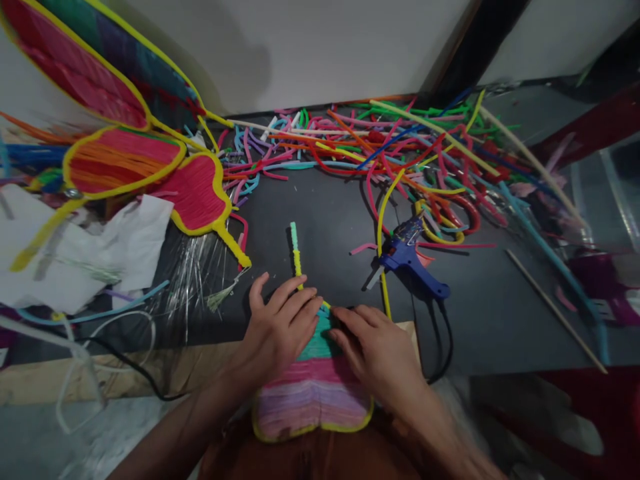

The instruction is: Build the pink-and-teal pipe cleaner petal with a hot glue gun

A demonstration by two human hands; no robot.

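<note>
A wing-shaped piece made of pipe cleaners (320, 393), banded teal, pink and lilac with a yellow rim, lies at the table's near edge over my lap. A stem (295, 250) wrapped in yellow and mint sticks out beyond its narrow end. My left hand (283, 320) lies flat on the left side of that end, fingers spread. From the right, my right hand (377, 340) has its thumb and bent fingers closed at the narrow end, by a bit of blue and yellow; the fingertips partly hide what they grip.
A blue glue gun (413, 263) lies at right, its black cord (447, 340) hanging off the edge. Loose pipe cleaners (350, 143) heap along the back. Finished pink and yellow wings (197, 193), white paper (135, 233) and silver tinsel (187, 280) are at left. A thin stick (555, 310) lies far right.
</note>
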